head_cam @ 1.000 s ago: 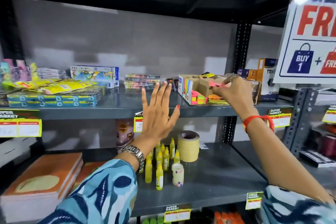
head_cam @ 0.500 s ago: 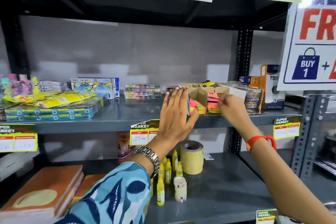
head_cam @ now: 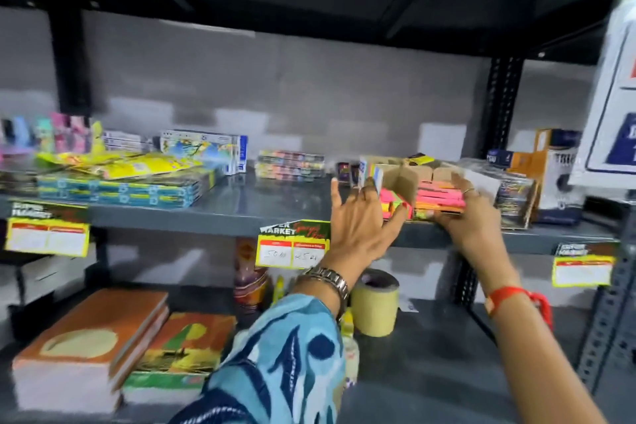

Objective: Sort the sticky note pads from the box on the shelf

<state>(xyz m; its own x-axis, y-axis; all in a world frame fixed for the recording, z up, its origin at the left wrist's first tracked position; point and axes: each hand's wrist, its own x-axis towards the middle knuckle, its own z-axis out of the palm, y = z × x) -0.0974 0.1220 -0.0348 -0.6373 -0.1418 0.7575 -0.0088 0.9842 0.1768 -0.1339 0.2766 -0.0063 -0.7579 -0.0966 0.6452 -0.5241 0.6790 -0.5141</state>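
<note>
Nearest the camera, a blue patterned sleeve and a metal watch are seen on the left arm; a red thread band sits on the right wrist. On the lower shelf, notebooks lie at left and a tape roll stands just behind the left wrist.

Further in, at the front edge of the middle shelf, both hands are at the cardboard box. The left hand is spread open, fingers apart, thumb against the pink/yellow sticky note pads at the box's left compartment; nothing is clamped by it. The right hand is closed round a stack of pink/orange pads, fingers over the top, thumb side hidden, so the exact hold underneath cannot be told. Frame is blurred w/ motion.

Handling, as judged: pads are light, blocky paper, stiff when pressed flat but loose sheets fan at the unglued edge; wrapped ones could be slippery. Stack is best pinched top-and-bottom near the middle, or squeezed at opposite sides, so upper pads aren't slid off.

Beyond, pen packs and boxed stock are seen vs. the grey back wall.
</note>
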